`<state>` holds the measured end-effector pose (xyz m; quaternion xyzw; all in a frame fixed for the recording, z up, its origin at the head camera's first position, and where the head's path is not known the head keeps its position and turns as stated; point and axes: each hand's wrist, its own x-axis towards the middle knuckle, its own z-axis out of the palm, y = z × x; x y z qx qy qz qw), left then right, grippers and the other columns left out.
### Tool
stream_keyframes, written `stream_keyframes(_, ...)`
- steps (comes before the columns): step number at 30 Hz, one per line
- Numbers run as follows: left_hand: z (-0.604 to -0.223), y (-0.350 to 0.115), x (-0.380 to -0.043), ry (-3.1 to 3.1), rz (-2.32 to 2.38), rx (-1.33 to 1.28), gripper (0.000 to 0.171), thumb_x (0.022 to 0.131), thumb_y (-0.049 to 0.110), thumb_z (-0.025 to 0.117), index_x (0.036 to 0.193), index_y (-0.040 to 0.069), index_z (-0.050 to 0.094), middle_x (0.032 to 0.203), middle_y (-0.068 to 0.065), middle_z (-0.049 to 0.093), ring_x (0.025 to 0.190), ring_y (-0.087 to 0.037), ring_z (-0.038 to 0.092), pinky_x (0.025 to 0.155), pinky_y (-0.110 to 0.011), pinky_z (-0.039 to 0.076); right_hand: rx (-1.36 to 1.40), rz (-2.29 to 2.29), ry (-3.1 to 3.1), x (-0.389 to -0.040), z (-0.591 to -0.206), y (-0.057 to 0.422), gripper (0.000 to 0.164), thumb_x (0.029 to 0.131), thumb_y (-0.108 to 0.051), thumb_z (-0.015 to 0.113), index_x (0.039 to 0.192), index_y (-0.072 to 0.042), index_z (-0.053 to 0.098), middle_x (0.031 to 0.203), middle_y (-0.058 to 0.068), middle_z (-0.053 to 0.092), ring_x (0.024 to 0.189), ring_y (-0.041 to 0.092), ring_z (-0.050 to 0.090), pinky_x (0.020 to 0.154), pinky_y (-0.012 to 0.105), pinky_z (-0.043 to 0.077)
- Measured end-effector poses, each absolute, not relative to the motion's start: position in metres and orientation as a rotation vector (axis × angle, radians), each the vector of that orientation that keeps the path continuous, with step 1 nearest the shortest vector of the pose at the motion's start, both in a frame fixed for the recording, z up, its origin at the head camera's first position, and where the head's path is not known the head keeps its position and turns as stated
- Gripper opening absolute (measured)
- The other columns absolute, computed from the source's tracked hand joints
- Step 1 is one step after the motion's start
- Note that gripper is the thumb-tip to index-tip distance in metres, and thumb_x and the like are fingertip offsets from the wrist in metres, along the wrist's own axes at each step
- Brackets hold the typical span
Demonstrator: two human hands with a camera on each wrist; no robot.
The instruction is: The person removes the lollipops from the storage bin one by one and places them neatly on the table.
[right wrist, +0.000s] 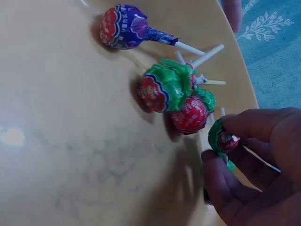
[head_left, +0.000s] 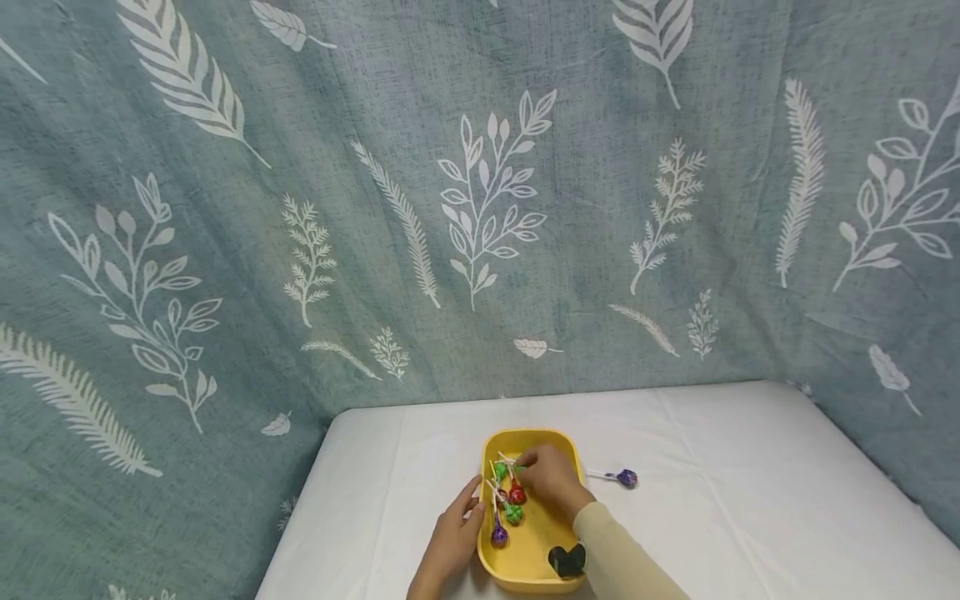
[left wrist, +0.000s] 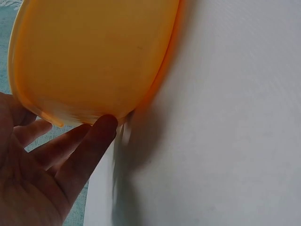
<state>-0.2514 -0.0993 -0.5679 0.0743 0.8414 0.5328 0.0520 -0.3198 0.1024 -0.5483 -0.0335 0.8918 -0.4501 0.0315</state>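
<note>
My right hand (head_left: pixel 550 475) reaches into a yellow plastic tray (head_left: pixel 536 546). Between its thumb and fingertips it pinches a green-and-red wrapped lollipop (right wrist: pixel 223 137), close over the tray's floor. Beside that lie a red lollipop (right wrist: pixel 189 115), a green-and-red one (right wrist: pixel 162 87) and a purple one (right wrist: pixel 124 27), their white sticks crossing near the tray's wall. At the tray's left side is my left hand (head_left: pixel 453 532). In the left wrist view its nearly straight fingers (left wrist: pixel 91 150) touch the tray's outer wall, and it holds no lollipop.
Outside the tray, to its right, a purple lollipop (head_left: pixel 627 478) lies on the white-covered table (head_left: pixel 712 500). A black heart-shaped thing (head_left: pixel 566 560) overlaps the tray's near right corner by my forearm. Behind the table hangs a leaf-patterned green-grey curtain (head_left: pixel 570 333).
</note>
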Motion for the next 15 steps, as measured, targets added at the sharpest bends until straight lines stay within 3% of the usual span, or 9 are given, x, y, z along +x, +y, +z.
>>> stream_keyframes(15,-0.569,-0.099,-0.252,2.591,1.596,0.222,0.050,0.106,0.023,0.053,0.154,0.011,0.045,0.129,-0.024,0.063,0.103,-0.033,0.069,0.088,-0.049,0.057,-0.127,-1.416,2.751,-0.318,-0.529,0.111,0.019,0.087,-0.007,0.075,0.105,-0.001,0.076,0.102,0.008,0.070,0.087,0.021,0.064,0.075,0.040,0.057)
